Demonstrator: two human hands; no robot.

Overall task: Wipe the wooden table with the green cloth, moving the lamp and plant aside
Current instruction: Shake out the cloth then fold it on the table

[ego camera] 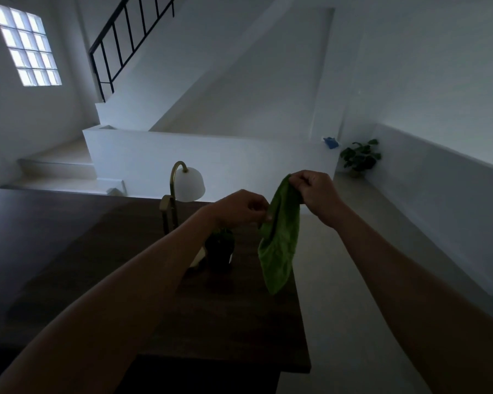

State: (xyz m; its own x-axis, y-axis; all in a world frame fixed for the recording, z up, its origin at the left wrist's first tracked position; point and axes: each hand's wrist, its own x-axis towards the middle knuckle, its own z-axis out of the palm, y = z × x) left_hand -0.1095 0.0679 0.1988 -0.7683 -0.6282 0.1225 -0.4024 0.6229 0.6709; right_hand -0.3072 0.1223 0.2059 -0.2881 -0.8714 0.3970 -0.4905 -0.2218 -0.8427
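Note:
The green cloth (279,240) hangs in the air above the right end of the dark wooden table (239,314). My right hand (316,194) pinches its top corner. My left hand (242,209) pinches the cloth's left edge a little lower. On the table stands a brass lamp (182,186) with a white dome shade, near the far edge. A small plant in a dark pot (219,248) sits just in front of the lamp, partly hidden by my left forearm.
A low white wall (154,155) and stairs with a black railing (117,52) lie beyond the table. A potted plant (359,157) and a blue object (330,142) are at the far right. Pale floor runs along the table's right side.

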